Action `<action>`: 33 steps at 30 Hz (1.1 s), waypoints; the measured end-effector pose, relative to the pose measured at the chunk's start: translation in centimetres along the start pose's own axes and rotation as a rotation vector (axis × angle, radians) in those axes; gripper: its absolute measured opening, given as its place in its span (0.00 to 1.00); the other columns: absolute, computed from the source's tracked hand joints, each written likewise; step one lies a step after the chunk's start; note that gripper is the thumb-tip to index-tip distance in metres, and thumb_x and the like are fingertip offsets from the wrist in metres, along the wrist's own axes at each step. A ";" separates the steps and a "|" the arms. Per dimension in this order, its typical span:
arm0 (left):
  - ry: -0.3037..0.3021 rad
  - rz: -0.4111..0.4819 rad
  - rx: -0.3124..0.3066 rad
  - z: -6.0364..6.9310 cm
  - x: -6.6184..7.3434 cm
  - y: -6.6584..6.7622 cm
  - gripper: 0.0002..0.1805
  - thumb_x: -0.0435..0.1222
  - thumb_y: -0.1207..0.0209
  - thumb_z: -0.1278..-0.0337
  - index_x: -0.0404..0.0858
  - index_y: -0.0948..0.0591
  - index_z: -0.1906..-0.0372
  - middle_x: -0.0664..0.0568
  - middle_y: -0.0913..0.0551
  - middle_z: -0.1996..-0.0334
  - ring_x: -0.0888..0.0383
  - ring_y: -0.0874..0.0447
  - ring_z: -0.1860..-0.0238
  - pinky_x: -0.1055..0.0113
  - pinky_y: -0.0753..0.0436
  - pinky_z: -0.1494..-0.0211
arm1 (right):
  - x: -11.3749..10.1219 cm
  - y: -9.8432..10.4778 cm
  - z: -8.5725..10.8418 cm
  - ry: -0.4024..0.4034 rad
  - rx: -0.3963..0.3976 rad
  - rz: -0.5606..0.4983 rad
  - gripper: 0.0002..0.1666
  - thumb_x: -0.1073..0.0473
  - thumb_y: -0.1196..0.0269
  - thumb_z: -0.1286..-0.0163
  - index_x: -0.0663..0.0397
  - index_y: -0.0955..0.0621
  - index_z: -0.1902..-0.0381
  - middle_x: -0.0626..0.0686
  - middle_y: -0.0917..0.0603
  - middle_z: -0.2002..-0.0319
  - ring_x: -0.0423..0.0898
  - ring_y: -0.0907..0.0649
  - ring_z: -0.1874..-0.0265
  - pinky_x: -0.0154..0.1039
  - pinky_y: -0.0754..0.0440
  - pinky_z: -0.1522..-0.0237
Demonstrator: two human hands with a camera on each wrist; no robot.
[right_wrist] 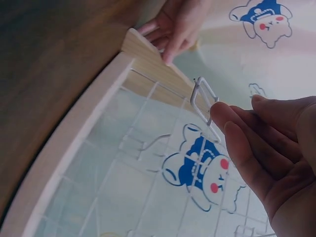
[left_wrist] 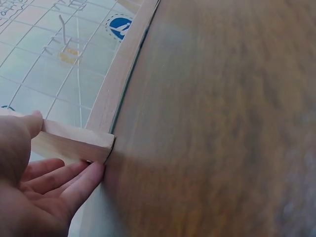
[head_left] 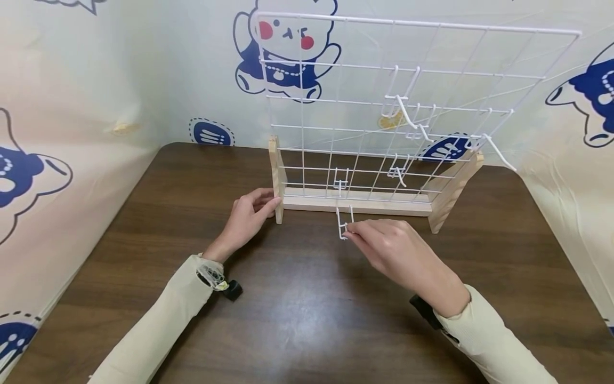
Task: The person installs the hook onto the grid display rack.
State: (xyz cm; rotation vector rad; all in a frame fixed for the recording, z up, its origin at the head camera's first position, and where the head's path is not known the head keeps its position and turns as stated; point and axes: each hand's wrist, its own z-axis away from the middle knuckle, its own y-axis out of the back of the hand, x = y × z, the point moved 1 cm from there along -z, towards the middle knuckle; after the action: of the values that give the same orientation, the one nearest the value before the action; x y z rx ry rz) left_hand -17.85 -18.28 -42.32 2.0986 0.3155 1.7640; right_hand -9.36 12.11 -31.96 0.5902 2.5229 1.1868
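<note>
A white wire grid rack (head_left: 364,101) stands in a wooden base with two wooden side pieces. My left hand (head_left: 250,213) grips its left wooden side piece (left_wrist: 79,140), thumb on one face and fingers on the other. In front of the grid, my right hand (head_left: 398,250) pinches a white wire hook (head_left: 341,223) between thumb and fingers. That hook (right_wrist: 201,101) appears apart from the grid in the right wrist view. Several similar hooks hang on the grid, among them a low one (head_left: 341,184) just behind the held hook.
The rack's wooden crossbar (head_left: 355,204) runs low between the side pieces, on a dark brown wooden table (head_left: 288,320). Cloth with printed cartoon figures (head_left: 192,69) hangs behind and at both sides. One hook (head_left: 499,152) juts out at the grid's right edge.
</note>
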 end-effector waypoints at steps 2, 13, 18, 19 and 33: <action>0.010 0.024 -0.009 0.1 0.0 0.0 0.26 0.45 0.39 0.32 0.32 0.23 0.38 0.38 0.17 0.47 0.48 0.14 0.49 0.63 0.13 0.56 | -0.1 0.1 -0.5 0.006 0.011 0.000 0.23 0.52 0.54 0.18 0.58 0.18 0.64 0.47 0.18 0.76 0.40 0.20 0.80 0.37 0.17 0.76; 0.032 0.032 -0.037 0.8 2.9 0.2 0.22 0.35 0.42 0.29 0.25 0.25 0.39 0.32 0.19 0.47 0.42 0.15 0.49 0.53 0.13 0.55 | -0.4 0.5 -2.7 0.086 0.177 0.002 0.16 0.57 0.45 0.22 0.63 0.16 0.62 0.53 0.12 0.70 0.45 0.13 0.74 0.40 0.13 0.68; 0.028 0.035 -0.036 1.2 4.0 0.5 0.21 0.34 0.42 0.30 0.24 0.25 0.40 0.31 0.18 0.48 0.41 0.15 0.50 0.52 0.13 0.54 | -0.3 0.7 -3.5 0.108 0.245 0.037 0.11 0.61 0.41 0.25 0.64 0.16 0.61 0.55 0.12 0.69 0.48 0.13 0.72 0.43 0.12 0.67; 0.028 0.035 -0.037 1.2 4.0 0.5 0.21 0.35 0.42 0.30 0.24 0.25 0.40 0.31 0.18 0.48 0.41 0.15 0.50 0.52 0.13 0.54 | -0.3 0.7 -3.6 0.108 0.255 0.039 0.10 0.62 0.41 0.25 0.64 0.16 0.60 0.55 0.12 0.69 0.48 0.12 0.72 0.43 0.12 0.67; 0.027 0.045 -0.035 1.2 3.8 0.5 0.20 0.35 0.41 0.30 0.24 0.24 0.41 0.32 0.18 0.49 0.42 0.15 0.50 0.51 0.13 0.55 | 0.1 1.3 -5.8 0.103 0.347 0.096 0.09 0.62 0.37 0.28 0.65 0.15 0.61 0.57 0.11 0.68 0.51 0.12 0.70 0.46 0.12 0.64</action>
State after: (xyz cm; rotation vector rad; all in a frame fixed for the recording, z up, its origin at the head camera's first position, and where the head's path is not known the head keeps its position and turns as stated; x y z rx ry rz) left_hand -15.99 -17.31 -38.87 2.0744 0.2445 1.8109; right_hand -11.55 9.05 -27.41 0.7559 2.8428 0.8289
